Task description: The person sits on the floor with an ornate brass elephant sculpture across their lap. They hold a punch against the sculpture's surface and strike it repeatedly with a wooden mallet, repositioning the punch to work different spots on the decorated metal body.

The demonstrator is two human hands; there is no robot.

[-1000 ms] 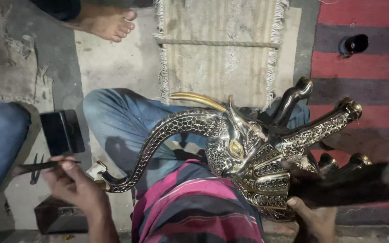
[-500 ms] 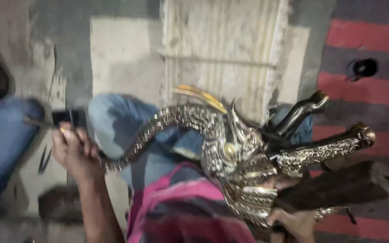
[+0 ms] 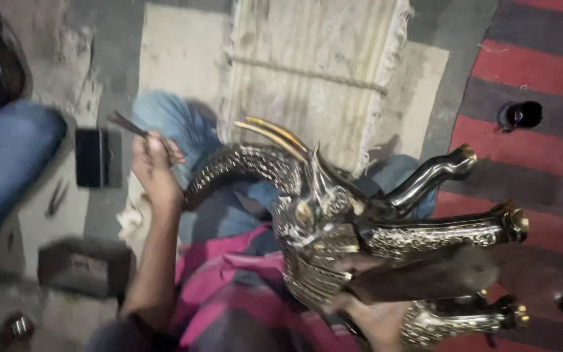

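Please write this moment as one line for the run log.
left hand: holds thin dark tool | right hand: grips metal elephant figure | figure: on lap

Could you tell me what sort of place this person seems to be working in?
Probably a small craft workshop on the floor. The person sits on a bare floor with a woven mat and a striped rug, an ornate metal elephant figure in the lap, and a thin tool in the left hand.
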